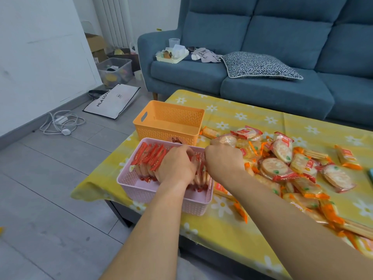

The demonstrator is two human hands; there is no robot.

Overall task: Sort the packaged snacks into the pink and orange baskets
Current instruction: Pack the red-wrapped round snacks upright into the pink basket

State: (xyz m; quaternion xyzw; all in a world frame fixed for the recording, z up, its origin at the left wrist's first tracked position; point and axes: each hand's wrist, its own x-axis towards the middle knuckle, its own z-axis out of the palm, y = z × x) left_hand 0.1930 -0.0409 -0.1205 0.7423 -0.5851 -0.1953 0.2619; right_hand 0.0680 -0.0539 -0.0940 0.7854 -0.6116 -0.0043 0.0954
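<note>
The pink basket [141, 190] stands at the table's near left corner with a row of red-edged snack packs [148, 156] standing upright inside. My left hand [177, 164] is inside the basket, fingers curled over the right end of that row. My right hand [223, 160] sits at the basket's right rim, fingers curled down on packs there; what it pinches is hidden. The orange basket [169, 126] stands just behind and shows no packs. A loose heap of red-edged and orange-edged snack packs [282, 166] lies to the right on the table.
The table wears a yellow flowered cloth [252, 116]. A blue sofa [262, 57] with a patterned cushion [260, 65] and a small tray stands behind it. On the floor to the left lie a white bag [113, 101], a cable [60, 124] and storage boxes.
</note>
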